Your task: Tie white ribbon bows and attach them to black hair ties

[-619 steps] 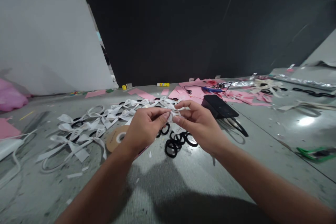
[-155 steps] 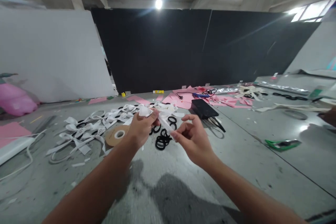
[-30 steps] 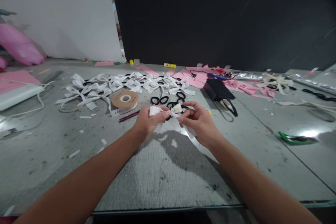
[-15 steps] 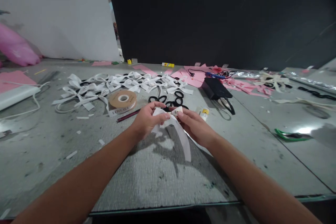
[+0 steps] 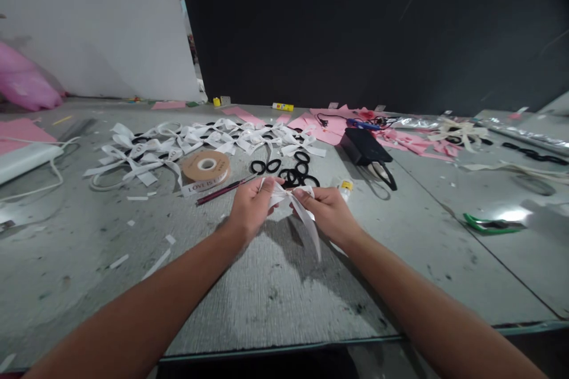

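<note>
Both my hands pinch a white ribbon bow [image 5: 291,198] just above the grey table [image 5: 275,290]. My left hand [image 5: 249,210] holds its left loop between thumb and fingers. My right hand [image 5: 326,210] grips the right side, and a long ribbon tail [image 5: 311,231] hangs down toward me. Just beyond my hands lie several black hair ties [image 5: 293,173]. A brown ribbon spool [image 5: 205,167] with a printed ribbon end sits to the left, and a dark red pencil [image 5: 222,190] lies beside it.
A row of finished white bows [image 5: 178,142] stretches across the back left. A black box [image 5: 364,147], a small yellow-capped bottle [image 5: 345,188], pink paper sheets [image 5: 329,127], a glue gun cable and green-handled scissors [image 5: 489,224] lie to the right. Ribbon scraps dot the near left.
Both hands with the bow have dropped slightly and drawn a little apart, pulling the bow tighter; the tail hangs lower and the view has tilted down a bit.
</note>
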The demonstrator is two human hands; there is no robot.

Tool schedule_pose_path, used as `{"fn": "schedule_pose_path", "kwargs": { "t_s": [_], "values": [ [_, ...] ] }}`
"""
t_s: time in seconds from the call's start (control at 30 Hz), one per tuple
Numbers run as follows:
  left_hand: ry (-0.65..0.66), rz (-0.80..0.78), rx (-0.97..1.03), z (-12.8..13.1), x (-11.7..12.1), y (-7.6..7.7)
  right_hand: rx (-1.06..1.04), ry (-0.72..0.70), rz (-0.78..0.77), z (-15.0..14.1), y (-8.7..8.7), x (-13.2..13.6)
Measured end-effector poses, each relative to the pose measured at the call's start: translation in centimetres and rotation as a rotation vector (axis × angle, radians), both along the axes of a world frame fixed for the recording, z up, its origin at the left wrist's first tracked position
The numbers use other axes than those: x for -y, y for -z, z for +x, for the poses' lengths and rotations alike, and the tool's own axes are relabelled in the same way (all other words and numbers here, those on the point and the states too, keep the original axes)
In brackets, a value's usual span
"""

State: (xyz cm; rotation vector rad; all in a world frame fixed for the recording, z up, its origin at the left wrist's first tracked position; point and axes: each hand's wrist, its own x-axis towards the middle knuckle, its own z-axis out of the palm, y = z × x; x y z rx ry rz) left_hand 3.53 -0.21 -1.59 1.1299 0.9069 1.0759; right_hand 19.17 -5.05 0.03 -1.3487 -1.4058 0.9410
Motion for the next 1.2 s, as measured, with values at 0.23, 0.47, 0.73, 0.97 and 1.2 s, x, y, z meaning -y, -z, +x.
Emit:
{"fn": "schedule_pose_path", "kwargs": {
  "t_s": [0.23, 0.47, 0.73, 0.97, 1.2],
  "values": [
    [-0.104, 0.022, -0.004, 0.4, 0.0, -0.4, -0.025, 0.045, -0.008, -0.2, 0.3, 0.0],
    [0.055, -0.063, 0.151, 0.2, 0.2, -0.9, -0.012, 0.102, 0.078, -0.1, 0.3, -0.1],
    [0.132, -0.016, 0.016, 0.5, 0.9, -0.4, -0.131, 0.199, 0.151, -0.3, 0.1, -0.1],
    [0.057, -0.057, 0.028, 0.7, 1.0, -0.4, -0.144, 0.131, 0.132, 0.1, 0.8, -0.3],
    [0.070, -0.050, 0.006, 0.5, 0.8, -0.4, -0.222, 0.052, 0.097, 0.0, 1.2, -0.5]
  ]
}}
